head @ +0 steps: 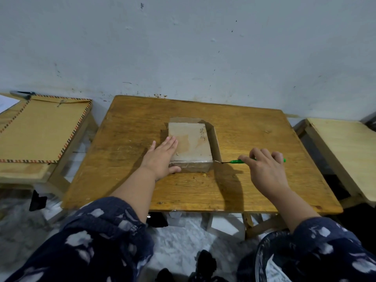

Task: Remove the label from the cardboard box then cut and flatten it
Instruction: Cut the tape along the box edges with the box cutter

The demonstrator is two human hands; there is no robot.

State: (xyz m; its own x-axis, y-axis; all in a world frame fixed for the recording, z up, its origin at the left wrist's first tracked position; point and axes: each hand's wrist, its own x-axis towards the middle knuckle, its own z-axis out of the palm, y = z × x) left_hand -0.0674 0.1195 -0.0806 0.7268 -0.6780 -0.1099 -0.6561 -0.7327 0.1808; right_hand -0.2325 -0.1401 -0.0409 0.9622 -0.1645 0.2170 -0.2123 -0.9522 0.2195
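Observation:
A small brown cardboard box (192, 142) lies in the middle of the wooden table (254, 131), with handwriting along its right top edge and shiny tape on its near face. A side flap (214, 139) lies spread out on the box's right. My left hand (162, 157) rests flat on the box's near left corner, fingers spread, thumb at the front face. My right hand (266, 167) grips a green-handled cutter (236, 161). Its dark blade tip touches the box's near right bottom corner.
A low wooden stool at the left carries a large brown envelope (40, 131) with a striped border. A pale wooden stool (343, 147) stands at the right. A grey wall runs right behind the table. My patterned sleeves fill the bottom of the view.

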